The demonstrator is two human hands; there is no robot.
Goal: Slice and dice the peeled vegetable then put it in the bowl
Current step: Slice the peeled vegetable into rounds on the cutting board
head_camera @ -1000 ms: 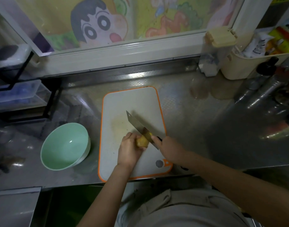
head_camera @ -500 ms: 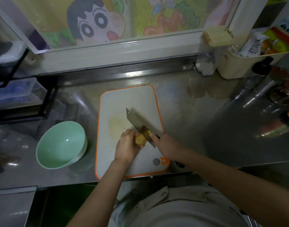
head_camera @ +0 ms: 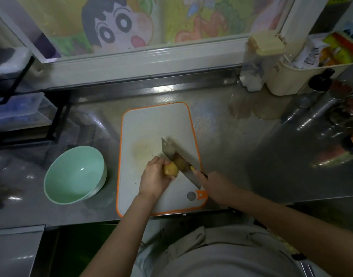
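A peeled yellow potato lies on the white, orange-rimmed cutting board. My left hand grips the potato from its left side. My right hand holds the handle of a steel cleaver, forefinger laid along the blade. The blade leans against the potato's right side, and the potato's reflection shows in the steel. An empty mint-green bowl stands on the counter to the left of the board.
The steel counter runs to a window ledge at the back. A cream basket of packets and a lidded container stand at the back right, bottles beside them. A black rack with clear boxes stands at the left.
The cleaver's flat side has tilted up toward me against the potato. My hands stay on the potato and the handle; the camera has shifted slightly.
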